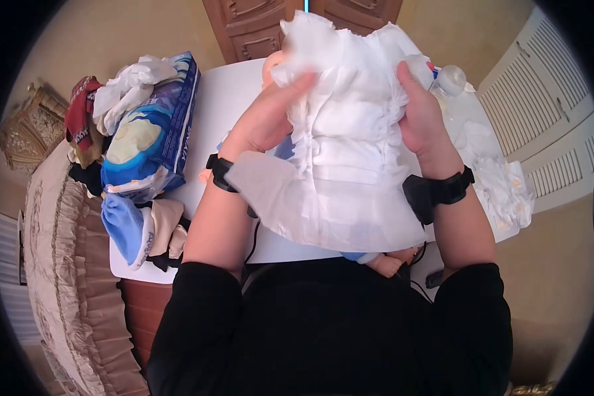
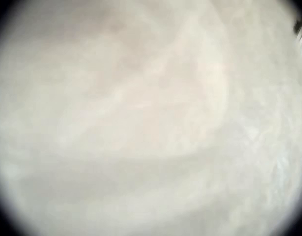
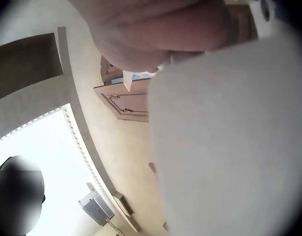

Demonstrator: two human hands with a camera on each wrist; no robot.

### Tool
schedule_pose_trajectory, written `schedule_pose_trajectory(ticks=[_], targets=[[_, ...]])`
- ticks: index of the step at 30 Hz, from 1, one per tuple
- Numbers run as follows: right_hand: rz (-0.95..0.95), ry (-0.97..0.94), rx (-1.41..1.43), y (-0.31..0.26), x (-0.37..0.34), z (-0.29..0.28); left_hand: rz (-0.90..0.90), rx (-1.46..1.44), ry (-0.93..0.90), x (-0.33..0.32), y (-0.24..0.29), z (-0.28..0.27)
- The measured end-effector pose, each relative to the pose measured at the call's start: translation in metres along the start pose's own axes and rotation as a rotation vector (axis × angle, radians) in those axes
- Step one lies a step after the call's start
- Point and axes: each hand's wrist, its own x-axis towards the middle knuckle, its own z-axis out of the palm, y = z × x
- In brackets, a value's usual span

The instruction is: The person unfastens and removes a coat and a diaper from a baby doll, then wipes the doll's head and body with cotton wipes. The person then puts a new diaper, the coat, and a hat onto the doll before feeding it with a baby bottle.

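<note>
An unfolded white diaper (image 1: 350, 132) with ruffled edges is held up in the head view, its wide sheer end toward the person. My left hand (image 1: 277, 109) grips its left side and my right hand (image 1: 422, 119) its right side; fingers of both are partly hidden behind it. White material (image 2: 141, 123) fills the left wrist view. In the right wrist view a white panel (image 3: 229, 137) hangs beside my right hand (image 3: 165, 34). Behind the diaper lies a doll, mostly covered; its foot (image 1: 386, 265) shows at the table's near edge.
On the table (image 1: 211, 86), a blue diaper pack (image 1: 158, 132) stands at left with white cloth on top. Socks (image 1: 125, 228) lie nearer, and a red patterned cloth (image 1: 82, 112) is beside the pack. Crumpled clear plastic (image 1: 495, 171) and a clear round object (image 1: 451, 80) are at right.
</note>
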Motion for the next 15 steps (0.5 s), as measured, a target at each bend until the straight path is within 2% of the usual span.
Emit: schedule_pose_trajectory(ticks=[2, 3, 5, 6, 8, 9, 11, 12, 13, 14, 15], targets=[[0.027, -0.006, -0.02, 0.002, -0.003, 0.001, -0.021, 0.302, -0.016, -0.003, -0.005, 0.0], [0.02, -0.007, -0.018, 0.001, -0.006, 0.001, -0.018, 0.307, -0.021, 0.001, -0.007, -0.004], [0.016, -0.013, -0.088, -0.002, -0.012, 0.002, -0.115, 0.067, -0.066, 0.006, -0.007, -0.009], [0.014, -0.016, -0.087, -0.007, -0.016, -0.001, -0.111, 0.07, -0.066, 0.007, -0.007, -0.012], [0.183, -0.032, -0.623, -0.022, -0.029, -0.014, -0.077, 0.001, 0.002, -0.001, -0.001, -0.008], [0.199, -0.04, -0.619, -0.025, -0.035, -0.021, -0.081, -0.002, 0.019, -0.002, 0.004, -0.012], [0.003, -0.336, -1.332, -0.02, -0.056, -0.035, -0.104, -0.087, 0.049, -0.004, 0.014, -0.03], [0.014, -0.344, -1.324, -0.014, -0.066, -0.035, -0.07, -0.058, 0.043, -0.006, 0.021, -0.039], [-0.254, -0.45, -1.415, -0.009, -0.076, -0.035, -0.161, -0.259, -0.228, 0.0, 0.028, -0.064], [-0.536, -0.551, -1.492, -0.007, -0.082, -0.034, -0.119, -0.203, -0.135, -0.004, 0.034, -0.067], [-0.542, -0.551, -1.492, -0.005, -0.085, -0.032, -0.075, -0.147, -0.045, -0.007, 0.038, -0.07]])
